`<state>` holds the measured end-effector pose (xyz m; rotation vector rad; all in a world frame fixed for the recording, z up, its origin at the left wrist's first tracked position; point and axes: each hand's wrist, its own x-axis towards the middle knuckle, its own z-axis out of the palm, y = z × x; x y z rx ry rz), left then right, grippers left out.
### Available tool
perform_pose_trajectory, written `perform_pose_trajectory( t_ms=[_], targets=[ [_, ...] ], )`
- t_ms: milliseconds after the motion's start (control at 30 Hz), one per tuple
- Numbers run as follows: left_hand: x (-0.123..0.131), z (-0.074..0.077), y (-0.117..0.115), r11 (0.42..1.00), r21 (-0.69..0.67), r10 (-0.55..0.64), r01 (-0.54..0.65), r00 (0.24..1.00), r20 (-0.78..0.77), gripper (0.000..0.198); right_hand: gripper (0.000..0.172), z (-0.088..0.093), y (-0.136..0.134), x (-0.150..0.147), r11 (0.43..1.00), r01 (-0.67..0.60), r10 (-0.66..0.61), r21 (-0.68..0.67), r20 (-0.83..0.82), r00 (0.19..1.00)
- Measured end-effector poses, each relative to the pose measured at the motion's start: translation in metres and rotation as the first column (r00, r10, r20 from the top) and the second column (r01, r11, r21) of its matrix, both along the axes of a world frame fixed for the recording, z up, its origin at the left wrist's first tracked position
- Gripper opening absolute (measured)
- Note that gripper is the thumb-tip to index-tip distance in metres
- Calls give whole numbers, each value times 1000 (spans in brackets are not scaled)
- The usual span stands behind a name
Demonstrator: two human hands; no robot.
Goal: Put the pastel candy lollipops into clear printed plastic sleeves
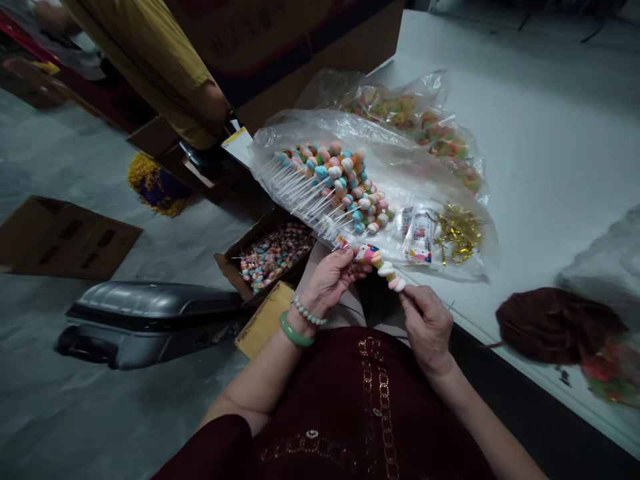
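Observation:
A marshmallow skewer with pastel pieces lies between my two hands in front of my lap. My left hand is closed on its printed plastic wrapper. At the other end, my right hand pinches the tip by the last white and pink pieces; what its fingertips grip is partly hidden. Just beyond, several marshmallow skewers with white sticks lie piled on a clear plastic sheet. Flat printed wrappers and gold twist ties lie to their right.
Bags of colourful sweets lie behind the pile on the white table. A carton filled with wrapped skewers stands left of my knees, near a grey suitcase. A large cardboard box and another person's arm are beyond.

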<state>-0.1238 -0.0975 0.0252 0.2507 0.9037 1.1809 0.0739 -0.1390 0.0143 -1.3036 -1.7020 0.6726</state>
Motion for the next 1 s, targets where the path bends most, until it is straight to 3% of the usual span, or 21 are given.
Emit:
perform_pose_trajectory(
  t_ms=[133,233,467,533,600,667,700,867,1000],
  targets=[
    [4,-4,0,992,-6,122,-123,990,-77,27,19,0,-1,0,997,-20,11,72,119,993],
    [4,-4,0,980,15,200,-200,968,-148,34,16,-2,1,-3,999,-46,44,23,81,996],
    [1,-6,0,993,112,62,-36,969,-239,40,11,-6,10,-11,966,-110,80,-233,-134,988],
    [1,-7,0,989,144,1,40,962,-275,39,11,-8,11,-13,901,-140,38,-410,-248,968],
    [0,-7,-1,979,159,-67,126,941,-330,36,12,-9,13,-15,777,-218,-39,-590,-392,919],
    [0,-9,-2,971,145,-121,191,911,-393,35,15,-9,16,-15,662,-310,-96,-682,-488,868],
    [-1,-10,-2,967,129,-145,219,893,-427,35,15,-9,17,-16,649,-320,-102,-690,-496,862],
    [-11,-20,-2,923,54,-318,380,837,-446,42,9,-9,21,-19,825,-156,-34,-543,-325,945],
    [-21,-22,2,963,61,-244,262,946,-213,53,12,-13,23,-24,752,-229,-109,-618,-460,881]
  ],
)
